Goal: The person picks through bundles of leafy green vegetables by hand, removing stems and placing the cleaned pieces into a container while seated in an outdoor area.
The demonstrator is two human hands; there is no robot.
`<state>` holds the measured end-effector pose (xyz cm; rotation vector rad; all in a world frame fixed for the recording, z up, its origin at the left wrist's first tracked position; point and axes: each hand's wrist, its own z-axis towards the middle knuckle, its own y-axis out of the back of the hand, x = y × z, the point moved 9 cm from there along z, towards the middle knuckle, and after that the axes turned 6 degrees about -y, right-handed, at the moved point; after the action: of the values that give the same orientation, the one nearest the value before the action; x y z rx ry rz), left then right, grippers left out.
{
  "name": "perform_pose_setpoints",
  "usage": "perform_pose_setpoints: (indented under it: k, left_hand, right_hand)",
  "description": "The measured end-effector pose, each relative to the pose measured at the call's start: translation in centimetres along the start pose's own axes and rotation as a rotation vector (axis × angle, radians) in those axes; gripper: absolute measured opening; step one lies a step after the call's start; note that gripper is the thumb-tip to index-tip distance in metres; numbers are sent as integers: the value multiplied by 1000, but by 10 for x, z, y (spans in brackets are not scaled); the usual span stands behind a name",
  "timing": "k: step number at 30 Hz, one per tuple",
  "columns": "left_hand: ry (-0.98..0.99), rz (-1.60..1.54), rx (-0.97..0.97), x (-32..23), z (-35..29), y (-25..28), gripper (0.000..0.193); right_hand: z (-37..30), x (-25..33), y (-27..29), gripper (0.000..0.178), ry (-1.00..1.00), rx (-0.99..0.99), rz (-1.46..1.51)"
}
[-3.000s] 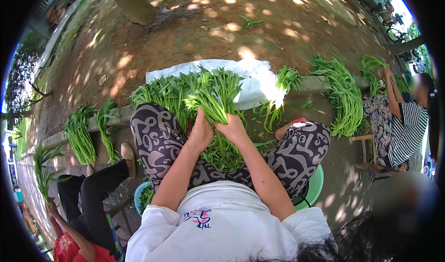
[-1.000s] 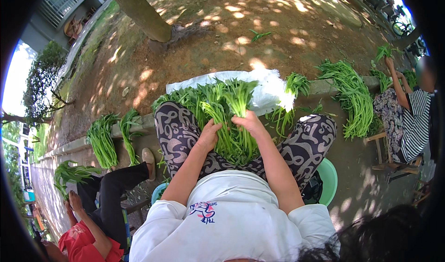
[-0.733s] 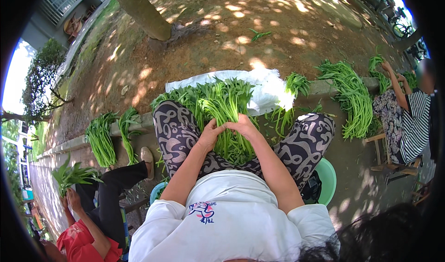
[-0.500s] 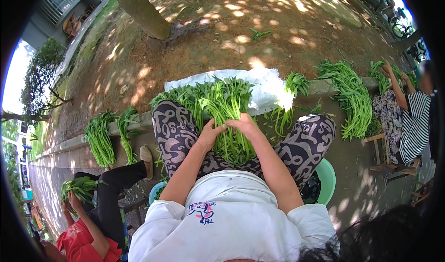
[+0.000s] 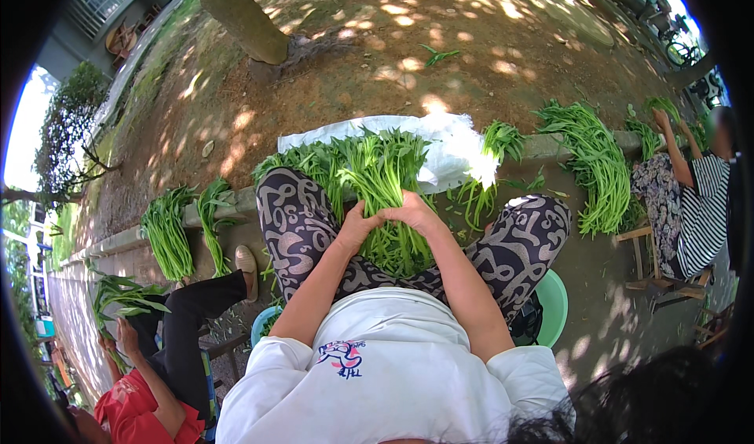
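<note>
A bunch of water spinach (image 5: 377, 173), with long pale stems and dark leaves, stands between my knees, leafy ends pointing away from me. My left hand (image 5: 359, 227) curls around its stems from the left. From the right, my right hand (image 5: 415, 213) closes around the same stems, and the thumbs nearly meet in front. More greens lie behind and to the left on a white sheet (image 5: 452, 142) spread over the curb. Below my hands, further stems fill the space down to my lap; the fingers behind the bunch are hidden.
A green basin (image 5: 556, 306) with a dark bag sits by my right leg, a blue basin (image 5: 261, 325) by my left. Heaps of greens (image 5: 169, 236) line the curb on both sides. Co-workers sit at left (image 5: 145, 401) and right (image 5: 703, 216). A tree trunk (image 5: 239, 16) rises beyond.
My right hand has shifted slightly left and its fingers wrap further around the stems. The left co-worker's greens have moved up and left; the right co-worker's hands have lifted some greens.
</note>
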<state>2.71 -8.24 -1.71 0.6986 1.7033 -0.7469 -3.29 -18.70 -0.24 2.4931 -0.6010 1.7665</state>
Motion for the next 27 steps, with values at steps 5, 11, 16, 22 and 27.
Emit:
perform_pose_setpoints:
  k: [5, 11, 16, 22, 27]
  left_hand:
    - [99, -38, 3, 13, 0, 1, 27]
    - [150, 23, -149, 36, 2, 34, 19]
    - [271, -155, -228, 40, 1, 32, 16]
    - [233, -432, -188, 33, 3, 22, 22]
    - [185, -496, -52, 23, 7, 11, 33]
  right_hand:
    - [-1, 4, 27, 16, -68, -88, 11]
    - [-17, 34, 65, 17, -40, -378, 365]
    - [-43, 47, 126, 18, 318, -705, 679]
    - [-24, 38, 79, 20, 21, -363, 345]
    - [-4, 13, 22, 30, -3, -106, 92]
